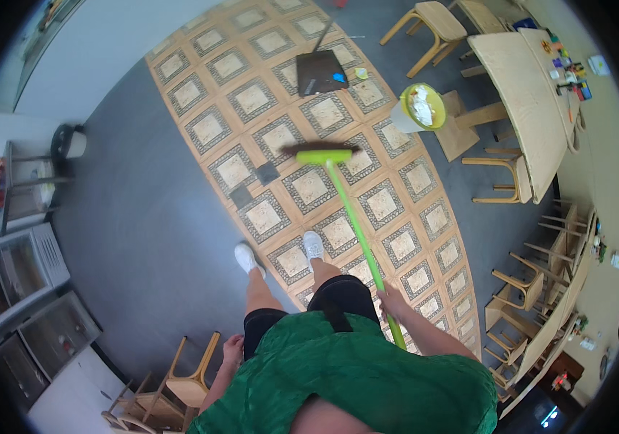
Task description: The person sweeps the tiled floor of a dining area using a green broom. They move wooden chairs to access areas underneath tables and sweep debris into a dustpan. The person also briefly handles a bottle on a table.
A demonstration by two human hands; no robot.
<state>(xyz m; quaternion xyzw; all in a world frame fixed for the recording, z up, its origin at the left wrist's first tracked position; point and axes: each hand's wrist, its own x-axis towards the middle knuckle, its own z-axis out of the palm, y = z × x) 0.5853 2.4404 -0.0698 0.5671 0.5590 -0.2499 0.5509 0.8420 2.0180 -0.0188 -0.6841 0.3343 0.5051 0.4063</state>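
My right hand is wrapped round the green handle of a push broom. The broom's light green head with dark bristles, slightly blurred, rests on the patterned floor ahead of my feet. My left hand hangs beside my left thigh, fingers curled in, and no object shows in it. Beyond the broom head lies a dark long-handled dustpan with a bright blue scrap on it. A small yellowish item is on the floor just right of the pan.
A white bin with a yellow rim, holding crumpled white waste, stands right of the broom. Wooden tables and stools line the right side. At left are a shelf, a black-topped bin and glass-fronted fridges. A wooden chair stands near my left.
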